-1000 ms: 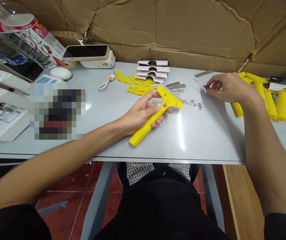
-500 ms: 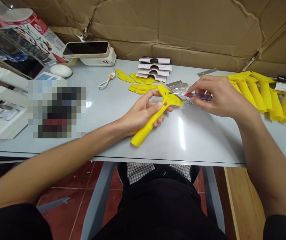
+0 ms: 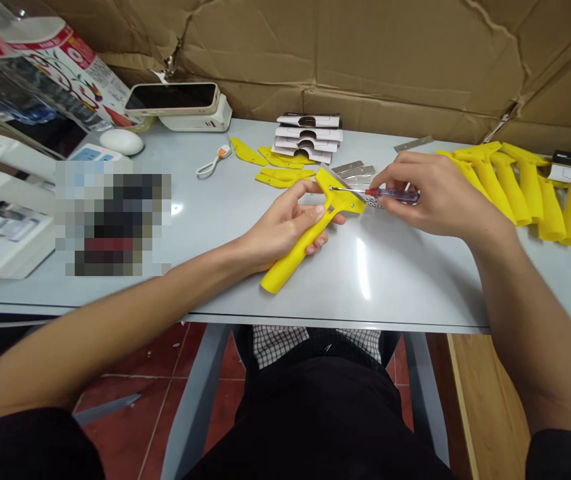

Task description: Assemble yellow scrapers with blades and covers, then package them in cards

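Note:
My left hand [image 3: 290,223] is closed around the neck of a yellow scraper [image 3: 295,250], whose head with a metal blade points up and to the right. My right hand [image 3: 415,190] grips a screwdriver [image 3: 398,195] with a clear purple handle and red collar. Its thin shaft lies across the scraper head, and the tip is at the upper-left screw. Small metal nuts or screws [image 3: 374,202] lie beneath the right fingers. Loose metal blades [image 3: 352,170] rest just behind the scraper head.
Yellow plates [image 3: 285,175] and stacked small boxes [image 3: 309,137] lie at the back. Several yellow scraper handles [image 3: 530,190] line the right side. Leftward are a phone [image 3: 172,98], a cable loop [image 3: 210,163] and a white mouse [image 3: 122,141]. Cardboard [image 3: 390,60] stands behind the table [image 3: 215,287].
My right hand has moved slightly left, bringing the screwdriver's tip across the scraper head to the upper-left screw. My left hand and the scraper are nearly still.

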Demonstrator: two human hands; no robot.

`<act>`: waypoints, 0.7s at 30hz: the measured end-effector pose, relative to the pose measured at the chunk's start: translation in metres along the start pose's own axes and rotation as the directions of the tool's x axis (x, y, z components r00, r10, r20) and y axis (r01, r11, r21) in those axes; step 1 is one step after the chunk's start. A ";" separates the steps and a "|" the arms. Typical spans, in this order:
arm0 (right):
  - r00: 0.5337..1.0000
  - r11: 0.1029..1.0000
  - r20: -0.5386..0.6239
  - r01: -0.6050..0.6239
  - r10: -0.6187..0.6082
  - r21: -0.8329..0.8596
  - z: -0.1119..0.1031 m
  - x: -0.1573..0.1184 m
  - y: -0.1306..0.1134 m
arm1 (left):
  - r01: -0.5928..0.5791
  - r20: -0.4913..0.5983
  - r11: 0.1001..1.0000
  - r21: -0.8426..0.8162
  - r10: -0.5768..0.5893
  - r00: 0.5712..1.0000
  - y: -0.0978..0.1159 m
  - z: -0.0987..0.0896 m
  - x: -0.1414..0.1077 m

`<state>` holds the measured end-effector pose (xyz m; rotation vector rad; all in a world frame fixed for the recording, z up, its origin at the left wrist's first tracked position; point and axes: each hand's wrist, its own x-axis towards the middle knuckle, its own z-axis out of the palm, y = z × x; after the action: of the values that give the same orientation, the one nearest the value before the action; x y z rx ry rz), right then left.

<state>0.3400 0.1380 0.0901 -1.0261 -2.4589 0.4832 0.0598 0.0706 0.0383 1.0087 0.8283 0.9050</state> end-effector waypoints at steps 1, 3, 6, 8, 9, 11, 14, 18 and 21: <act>1.000 0.999 0.000 -0.031 0.031 0.015 0.000 0.000 -0.001 | -0.004 0.002 1.000 0.001 0.004 1.000 0.000 0.000 0.000; 0.998 0.998 -0.013 -0.061 0.061 0.034 0.000 0.000 -0.003 | -0.011 0.001 1.000 0.005 0.011 1.000 0.000 0.000 0.000; 0.999 1.000 -0.035 -0.003 0.002 -0.010 0.000 -0.002 -0.005 | -0.011 -0.009 1.000 0.021 0.012 1.000 0.000 0.001 -0.001; 0.998 0.997 -0.060 0.027 -0.031 -0.066 0.001 -0.004 -0.007 | -0.015 -0.011 0.999 0.028 0.016 1.000 0.000 0.001 -0.001; 0.997 0.996 -0.074 0.025 -0.032 -0.088 0.001 -0.006 -0.009 | -0.019 -0.008 0.999 0.030 0.019 1.000 0.000 0.001 -0.001; 0.994 0.994 -0.109 0.008 -0.020 -0.109 0.001 -0.009 -0.012 | -0.028 -0.004 0.999 0.038 0.028 1.000 -0.001 0.001 -0.001; 0.990 0.995 -0.144 -0.012 -0.003 -0.100 0.000 -0.015 -0.020 | -0.034 -0.013 0.998 0.061 0.035 0.999 -0.002 0.002 0.000; 0.989 0.981 -0.144 0.019 -0.047 -0.194 -0.004 -0.019 -0.031 | -0.028 -0.032 0.996 0.090 0.031 0.999 -0.003 0.003 -0.001; 0.969 0.951 -0.189 0.100 -0.160 -0.292 -0.007 -0.019 -0.036 | -0.033 -0.032 0.994 0.100 0.037 0.999 -0.003 0.004 -0.001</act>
<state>0.3350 0.1013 0.1081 -0.9553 -2.4253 -0.0217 0.0641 0.0674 0.0368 1.1003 0.8935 0.9197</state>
